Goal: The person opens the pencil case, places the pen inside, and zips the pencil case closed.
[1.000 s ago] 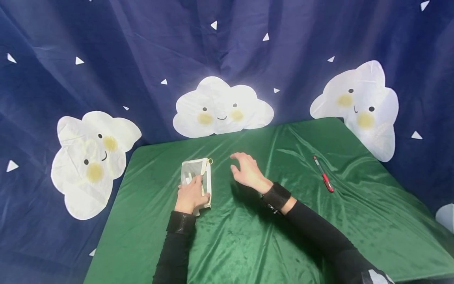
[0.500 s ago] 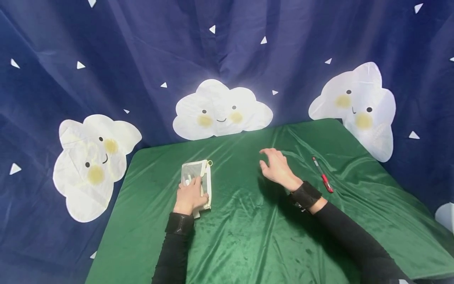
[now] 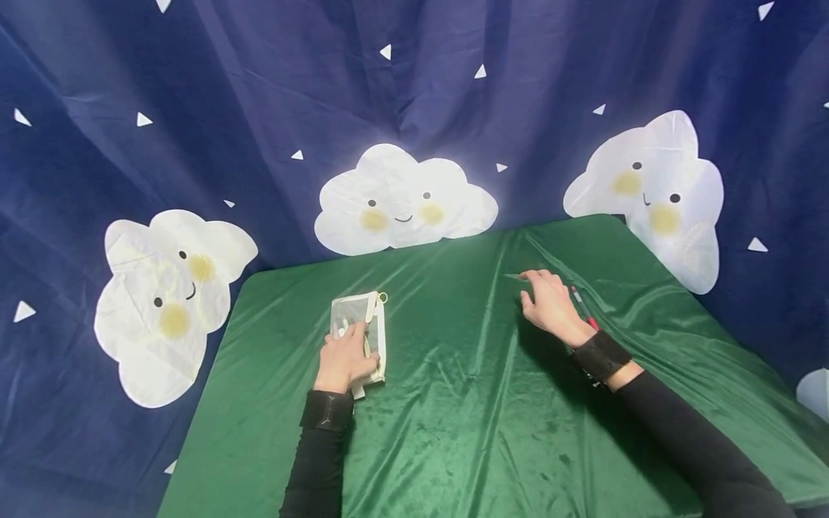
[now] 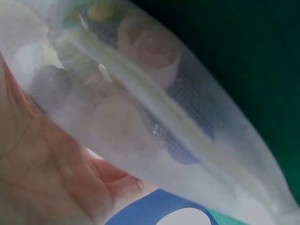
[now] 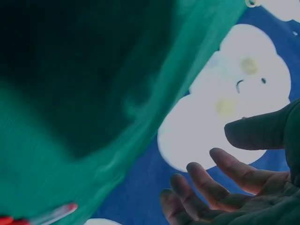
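My left hand (image 3: 346,361) lies over a see-through pouch with cream edging (image 3: 381,331) and grips it across its width, thumb at the right edge. Up close in the left wrist view, the pouch (image 4: 154,112) covers much of the palm and fingers, and blurred pale shapes show through its clear side. My right hand (image 3: 550,306) hovers over the cloth, its fingers loosely bent and holding nothing. Just right of it lies a pen with a clear barrel and red grip (image 3: 584,308), partly hidden by the hand. The pen's tip end (image 5: 56,213) shows in the right wrist view.
A green velvety cloth (image 3: 434,424) with creases covers the table. Behind and beside it hangs a dark blue curtain (image 3: 259,86) printed with white smiling clouds (image 3: 401,216) and small triangles. A gold ring (image 3: 383,297) hangs at the pouch's top corner.
My right hand has moved steadily right across the cloth, from near the pouch to beside the pen, and now partly covers it. My left hand has stayed on the pouch.
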`<state>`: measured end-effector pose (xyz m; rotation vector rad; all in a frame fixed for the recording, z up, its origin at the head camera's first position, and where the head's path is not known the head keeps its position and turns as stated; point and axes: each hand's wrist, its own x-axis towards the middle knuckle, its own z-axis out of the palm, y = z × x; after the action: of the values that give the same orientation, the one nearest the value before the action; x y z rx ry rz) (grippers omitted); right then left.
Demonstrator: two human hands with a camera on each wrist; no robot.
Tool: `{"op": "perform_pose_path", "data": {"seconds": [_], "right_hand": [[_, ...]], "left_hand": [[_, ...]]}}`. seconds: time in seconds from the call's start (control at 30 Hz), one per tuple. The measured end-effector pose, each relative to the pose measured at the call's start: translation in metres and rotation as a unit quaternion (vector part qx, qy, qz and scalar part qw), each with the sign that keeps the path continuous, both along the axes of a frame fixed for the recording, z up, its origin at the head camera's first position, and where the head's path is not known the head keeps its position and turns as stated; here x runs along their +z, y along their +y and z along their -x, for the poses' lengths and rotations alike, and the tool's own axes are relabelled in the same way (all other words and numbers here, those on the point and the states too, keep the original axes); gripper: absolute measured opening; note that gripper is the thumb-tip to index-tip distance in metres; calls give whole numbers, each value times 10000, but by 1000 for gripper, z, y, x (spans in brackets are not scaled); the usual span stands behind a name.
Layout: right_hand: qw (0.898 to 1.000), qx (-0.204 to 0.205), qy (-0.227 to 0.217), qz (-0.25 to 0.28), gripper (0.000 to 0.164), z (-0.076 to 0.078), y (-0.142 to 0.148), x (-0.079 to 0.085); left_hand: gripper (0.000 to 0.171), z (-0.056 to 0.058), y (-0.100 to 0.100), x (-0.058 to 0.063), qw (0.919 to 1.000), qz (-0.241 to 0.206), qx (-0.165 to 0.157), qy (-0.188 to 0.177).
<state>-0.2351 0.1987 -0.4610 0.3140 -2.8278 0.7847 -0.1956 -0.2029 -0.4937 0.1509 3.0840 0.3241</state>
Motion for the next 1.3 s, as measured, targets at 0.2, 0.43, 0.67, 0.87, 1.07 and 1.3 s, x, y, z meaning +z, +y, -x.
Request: {"op": "perform_pose_path", "data": {"seconds": [0.2, 0.43, 0.67, 0.87, 1.07, 1.3], "right_hand": [[9998, -163, 98, -57, 38, 7, 24, -1], [9995, -232, -185, -68, 40, 12, 50, -5], [9962, -439, -671, -328, 43, 12, 70, -15], [9966, -316, -656, -383, 47, 16, 86, -20], [9947, -337, -881, -415, 43, 19, 95, -24], [9939, -382, -974, -346, 32, 24, 101, -17]], "left_hand": [[59, 2, -2, 0, 9999, -35, 36, 86], [60, 1, -4, -4, 9999, -20, 61, 80], [61, 1, -3, -4, 9999, 31, 40, 113], [62, 2, -4, -6, 10000, 6, 57, 81], [65, 2, -4, -8, 9999, -38, 100, 30], [65, 3, -4, -6, 9998, -95, 95, 178]]}}
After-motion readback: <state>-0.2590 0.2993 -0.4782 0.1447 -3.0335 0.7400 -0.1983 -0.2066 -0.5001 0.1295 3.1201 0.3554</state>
